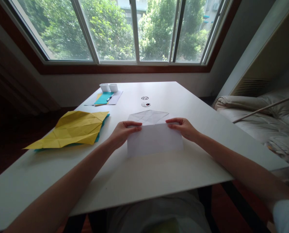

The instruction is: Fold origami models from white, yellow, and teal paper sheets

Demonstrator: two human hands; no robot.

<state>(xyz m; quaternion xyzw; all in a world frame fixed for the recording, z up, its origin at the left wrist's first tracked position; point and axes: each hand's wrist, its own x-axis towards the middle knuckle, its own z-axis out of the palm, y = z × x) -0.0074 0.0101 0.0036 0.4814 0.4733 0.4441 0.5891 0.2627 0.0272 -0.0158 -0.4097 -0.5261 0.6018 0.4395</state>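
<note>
A sheet of white paper (154, 139) with crease lines is in front of me over the white table (202, 161). Its far part (149, 116) narrows and shows several crossing folds. My left hand (123, 131) pinches the paper at its left side, thumb and fingers close together. On the right side my right hand (183, 127) pinches it the same way. Between the two hands a straight fold edge runs across. The underside of the paper is hidden.
Creased yellow paper (74, 129) lies on teal paper (98, 134) at the left. Farther back are two white cups (109, 87), a teal sheet (103, 98) and a pen (110, 97). Two round stickers or discs (145, 104) lie mid-table. A sofa (253, 113) stands right.
</note>
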